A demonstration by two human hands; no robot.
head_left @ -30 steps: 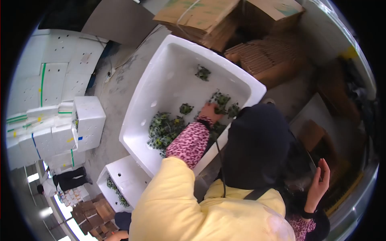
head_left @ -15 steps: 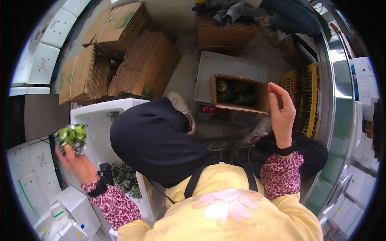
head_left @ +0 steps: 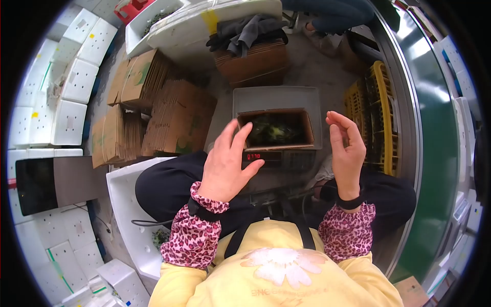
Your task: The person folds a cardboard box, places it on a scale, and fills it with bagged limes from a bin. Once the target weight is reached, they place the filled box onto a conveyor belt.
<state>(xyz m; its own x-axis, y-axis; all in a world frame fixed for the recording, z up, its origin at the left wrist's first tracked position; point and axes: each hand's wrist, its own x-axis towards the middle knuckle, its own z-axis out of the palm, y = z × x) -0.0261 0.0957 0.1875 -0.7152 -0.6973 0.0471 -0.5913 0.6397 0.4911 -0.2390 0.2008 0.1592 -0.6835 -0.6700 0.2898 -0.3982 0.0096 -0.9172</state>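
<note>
My left hand (head_left: 223, 166) is held at the near left corner of an open cardboard box (head_left: 276, 149), fingers spread and holding nothing. My right hand (head_left: 348, 153) hovers to the right of the box, fingers slightly curved, thumb apart, nothing in it. Dark leafy-looking contents (head_left: 263, 128) with a brighter green patch fill the box; their kind is too dim to make out. The box sits on the grey platform (head_left: 276, 94) of a scale, whose red display (head_left: 254, 156) seems to read 0.770.
A white foam box (head_left: 123, 204) with some greens (head_left: 159, 236) stands by my left leg. Flattened cartons (head_left: 179, 120) are stacked at the left, and another stack (head_left: 253, 64) bears grey cloth. Yellow crates (head_left: 381, 123) line the right. A person's leg (head_left: 337, 15) shows at the top.
My left hand has swung from the far left to the cardboard box. The clear-wrapped green round produce it held is no longer in it. My right hand stays near the box; the view has shifted.
</note>
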